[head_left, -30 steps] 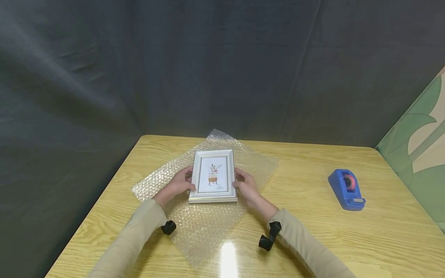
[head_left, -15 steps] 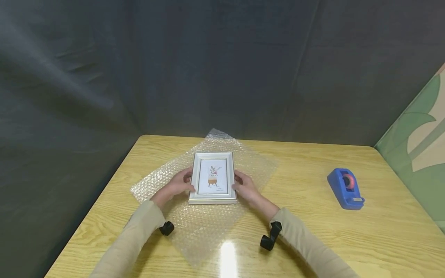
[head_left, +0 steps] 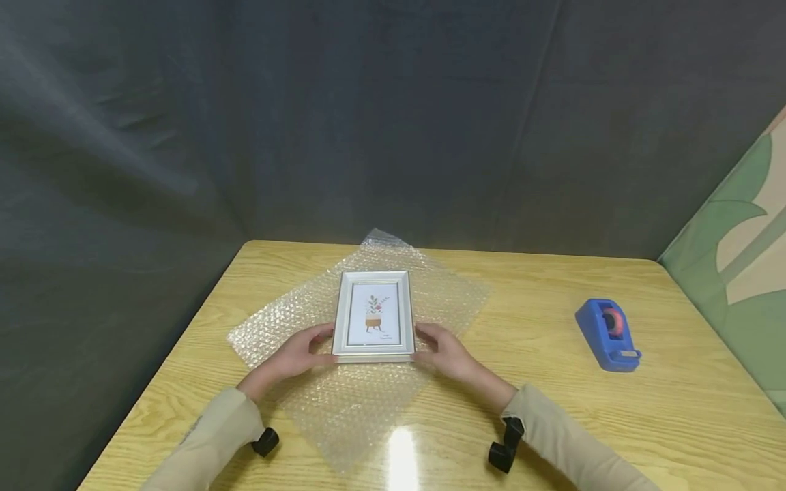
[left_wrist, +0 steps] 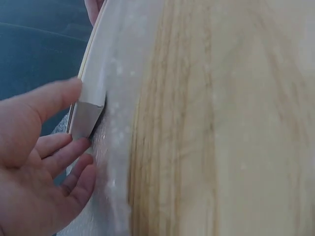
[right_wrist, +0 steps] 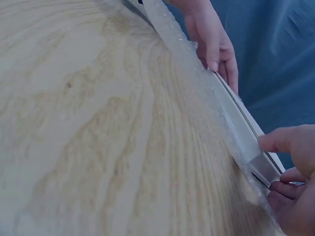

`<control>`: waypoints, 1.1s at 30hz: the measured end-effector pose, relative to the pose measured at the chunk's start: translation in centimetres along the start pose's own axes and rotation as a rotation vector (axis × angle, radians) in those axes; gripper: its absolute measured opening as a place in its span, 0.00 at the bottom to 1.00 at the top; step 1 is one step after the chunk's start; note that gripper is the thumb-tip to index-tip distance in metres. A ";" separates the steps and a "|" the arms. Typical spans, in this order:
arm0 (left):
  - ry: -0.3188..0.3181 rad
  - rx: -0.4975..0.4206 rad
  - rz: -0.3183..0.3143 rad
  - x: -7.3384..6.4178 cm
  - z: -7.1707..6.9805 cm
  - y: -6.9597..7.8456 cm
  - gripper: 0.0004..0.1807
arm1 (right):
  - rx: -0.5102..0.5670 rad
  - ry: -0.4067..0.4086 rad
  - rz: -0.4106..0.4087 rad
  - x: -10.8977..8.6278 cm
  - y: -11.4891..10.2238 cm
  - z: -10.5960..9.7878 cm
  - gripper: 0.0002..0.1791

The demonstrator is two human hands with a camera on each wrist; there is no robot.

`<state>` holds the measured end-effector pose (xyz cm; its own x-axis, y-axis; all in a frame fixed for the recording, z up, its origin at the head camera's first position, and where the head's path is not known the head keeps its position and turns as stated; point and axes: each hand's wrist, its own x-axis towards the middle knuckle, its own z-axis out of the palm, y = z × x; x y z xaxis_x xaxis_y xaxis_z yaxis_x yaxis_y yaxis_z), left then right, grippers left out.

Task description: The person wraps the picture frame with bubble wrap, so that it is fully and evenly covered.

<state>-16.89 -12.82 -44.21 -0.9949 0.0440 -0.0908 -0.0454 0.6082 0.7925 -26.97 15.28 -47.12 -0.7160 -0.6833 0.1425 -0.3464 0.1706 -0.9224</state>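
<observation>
A silver-white picture frame (head_left: 374, 317) with a potted-plant print lies face up on a sheet of clear bubble wrap (head_left: 362, 402). At its lower left corner my left hand (head_left: 299, 352) holds it, thumb at the near edge and fingers by the side. My right hand (head_left: 447, 352) holds the opposite near corner in the same manner. In the left wrist view the left thumb (left_wrist: 59, 96) meets the frame's edge (left_wrist: 93, 88), with fingertips right at the corner. The right wrist view has the right thumb (right_wrist: 278, 140) against the frame's side (right_wrist: 236, 115).
A blue tape dispenser (head_left: 608, 334) with a pinkish roll stands at the right of the wooden table (head_left: 522, 320). Dark curtains (head_left: 393, 123) hang behind and to the left. A leaf-patterned panel (head_left: 743, 252) borders the right side.
Both hands have slid toward me along the frame's sides to its near corners, and the forearms have drawn back and apart. The frame has shifted slightly toward me.
</observation>
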 end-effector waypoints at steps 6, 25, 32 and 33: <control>0.037 0.014 -0.006 0.2 0.2 -0.3 0.32 | -0.098 0.023 -0.044 -0.1 -0.5 0.4 0.29; 0.077 0.128 0.026 0.6 0.6 0.2 0.32 | -0.059 0.112 0.007 0.4 -0.6 0.8 0.27; 0.037 0.078 0.033 0.6 0.3 0.4 0.35 | -0.036 0.070 -0.058 0.0 -0.8 0.5 0.31; 0.031 0.072 0.036 0.6 0.3 0.4 0.36 | -0.045 0.068 -0.070 -0.1 -1.0 0.4 0.32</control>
<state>-17.48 -12.33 -44.15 -0.9981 0.0431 -0.0438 -0.0043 0.6621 0.7494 -26.28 14.88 -46.41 -0.7278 -0.6455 0.2315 -0.4230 0.1568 -0.8925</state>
